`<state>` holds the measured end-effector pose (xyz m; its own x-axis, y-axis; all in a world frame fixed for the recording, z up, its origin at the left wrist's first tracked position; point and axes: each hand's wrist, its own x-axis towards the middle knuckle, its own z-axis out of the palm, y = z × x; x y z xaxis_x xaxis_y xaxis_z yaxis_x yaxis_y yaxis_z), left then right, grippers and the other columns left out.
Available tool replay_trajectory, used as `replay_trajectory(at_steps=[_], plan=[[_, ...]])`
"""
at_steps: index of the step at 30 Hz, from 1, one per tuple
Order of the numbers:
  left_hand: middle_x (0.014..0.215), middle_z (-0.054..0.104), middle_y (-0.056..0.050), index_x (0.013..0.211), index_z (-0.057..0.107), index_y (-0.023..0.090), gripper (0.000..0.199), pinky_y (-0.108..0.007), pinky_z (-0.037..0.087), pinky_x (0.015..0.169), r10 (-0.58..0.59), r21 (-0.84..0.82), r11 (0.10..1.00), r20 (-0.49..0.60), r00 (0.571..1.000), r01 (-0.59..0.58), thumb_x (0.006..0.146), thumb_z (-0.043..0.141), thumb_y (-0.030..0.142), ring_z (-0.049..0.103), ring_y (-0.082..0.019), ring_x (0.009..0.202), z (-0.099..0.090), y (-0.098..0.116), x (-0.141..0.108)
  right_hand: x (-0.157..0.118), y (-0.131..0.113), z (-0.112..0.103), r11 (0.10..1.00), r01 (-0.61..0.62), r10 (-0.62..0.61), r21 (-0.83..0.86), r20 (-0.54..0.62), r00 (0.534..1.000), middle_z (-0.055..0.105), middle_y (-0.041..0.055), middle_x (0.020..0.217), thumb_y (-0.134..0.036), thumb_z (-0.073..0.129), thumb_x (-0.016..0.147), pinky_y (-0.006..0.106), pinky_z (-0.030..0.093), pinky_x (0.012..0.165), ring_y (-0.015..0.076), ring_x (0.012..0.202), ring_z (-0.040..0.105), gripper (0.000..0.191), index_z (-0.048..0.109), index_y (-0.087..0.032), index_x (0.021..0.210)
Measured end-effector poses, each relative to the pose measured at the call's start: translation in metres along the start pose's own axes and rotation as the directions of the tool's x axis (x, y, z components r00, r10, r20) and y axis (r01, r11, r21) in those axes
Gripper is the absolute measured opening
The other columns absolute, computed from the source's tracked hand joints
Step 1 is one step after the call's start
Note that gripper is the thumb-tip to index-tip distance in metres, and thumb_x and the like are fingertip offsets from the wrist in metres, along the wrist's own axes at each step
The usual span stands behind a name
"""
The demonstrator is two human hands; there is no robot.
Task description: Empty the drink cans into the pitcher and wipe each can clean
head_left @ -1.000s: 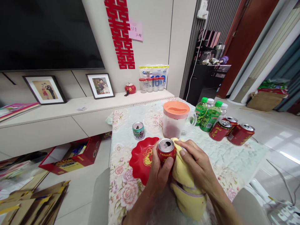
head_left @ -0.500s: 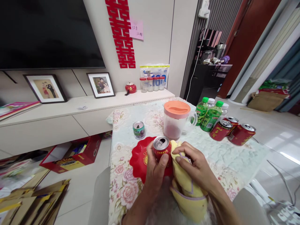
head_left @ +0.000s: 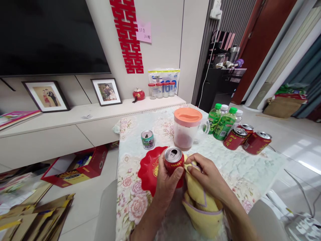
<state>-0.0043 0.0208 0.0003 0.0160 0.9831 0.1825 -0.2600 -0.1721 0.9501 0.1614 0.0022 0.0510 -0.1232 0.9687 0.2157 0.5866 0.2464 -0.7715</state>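
Observation:
My left hand (head_left: 167, 187) is wrapped round a red drink can (head_left: 174, 161), whose opened top faces up toward me. Beside it, my right hand (head_left: 205, 174) pinches a yellow cloth (head_left: 198, 194) with purple edging, pressed near the can's right side. The rest of the cloth hangs down in folds toward the table edge. Partly under the can and my left hand lies a red scalloped plate (head_left: 146, 170) with a gold print. Just behind the can stands a clear pitcher (head_left: 185, 135) with an orange lid and some pinkish contents.
A small green-and-silver can (head_left: 147, 139) stands behind the plate. Green-capped bottles (head_left: 224, 126) and several red cans (head_left: 257, 143) are at the table's right. The flowered tablecloth (head_left: 136, 207) covers the table. An open red box (head_left: 77, 167) and flattened cardboard (head_left: 40, 217) lie on the floor left.
The view has shifted slightly. My right hand and the cloth's upper end have moved a little along the can's side, showing more of its printed wall. Both grips are kept.

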Motion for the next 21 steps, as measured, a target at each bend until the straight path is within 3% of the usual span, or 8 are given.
replay_trajectory(at_steps=[5,9,15,18,21], plan=[[0.126,0.067,-0.009,0.128,0.049,0.026,0.065,-0.045,0.053,0.101,0.03,0.018,0.999,0.044,0.999,-0.031,0.078,0.079,0.053,0.067,-0.03,0.116,0.005,0.007,-0.001,-0.01,-0.014,-0.004,0.981,0.058,-0.026,0.183,-0.172,0.985,0.07,0.0012,0.092,-0.028,0.061,0.091,0.028,0.046,0.064,0.0161,0.071,0.059,0.02,0.065,-0.024,0.11],[0.126,0.067,-0.008,0.128,0.048,0.027,0.065,-0.045,0.053,0.102,0.024,-0.007,1.0,0.065,0.998,-0.024,0.077,0.08,0.051,0.067,-0.03,0.117,0.006,0.007,-0.001,-0.017,-0.017,-0.003,0.964,0.135,-0.075,0.231,-0.249,0.966,0.071,0.0039,0.105,-0.028,0.064,0.091,0.028,0.05,0.067,0.0168,0.077,0.063,0.026,0.064,-0.025,0.117],[0.133,0.065,-0.01,0.133,0.046,0.026,0.067,-0.045,0.052,0.104,-0.042,-0.064,0.997,0.084,0.996,0.047,0.08,0.079,0.05,0.063,-0.032,0.124,0.003,0.005,-0.002,-0.009,-0.016,0.002,0.966,0.255,-0.24,0.035,-0.239,0.941,0.066,0.0022,0.095,-0.022,0.062,0.091,0.026,0.046,0.064,0.0152,0.075,0.061,0.016,0.066,-0.023,0.106],[0.131,0.067,-0.009,0.133,0.048,0.026,0.063,-0.044,0.054,0.102,-0.053,-0.156,0.985,0.091,0.994,0.067,0.082,0.078,0.048,0.066,-0.031,0.12,0.001,0.0,-0.002,-0.004,-0.012,0.004,0.976,0.216,-0.216,-0.023,-0.2,0.956,0.065,0.0004,0.087,-0.019,0.059,0.089,0.027,0.043,0.065,0.0149,0.072,0.058,0.009,0.063,-0.022,0.096],[0.13,0.067,-0.009,0.133,0.05,0.026,0.061,-0.042,0.055,0.101,-0.024,-0.2,0.979,0.046,0.999,0.033,0.083,0.078,0.045,0.067,-0.029,0.117,-0.001,-0.007,-0.001,0.0,-0.004,0.006,0.993,0.108,-0.111,-0.041,-0.084,0.99,0.062,-0.0014,0.079,-0.018,0.056,0.086,0.027,0.042,0.065,0.0155,0.07,0.056,0.008,0.061,-0.022,0.09]])
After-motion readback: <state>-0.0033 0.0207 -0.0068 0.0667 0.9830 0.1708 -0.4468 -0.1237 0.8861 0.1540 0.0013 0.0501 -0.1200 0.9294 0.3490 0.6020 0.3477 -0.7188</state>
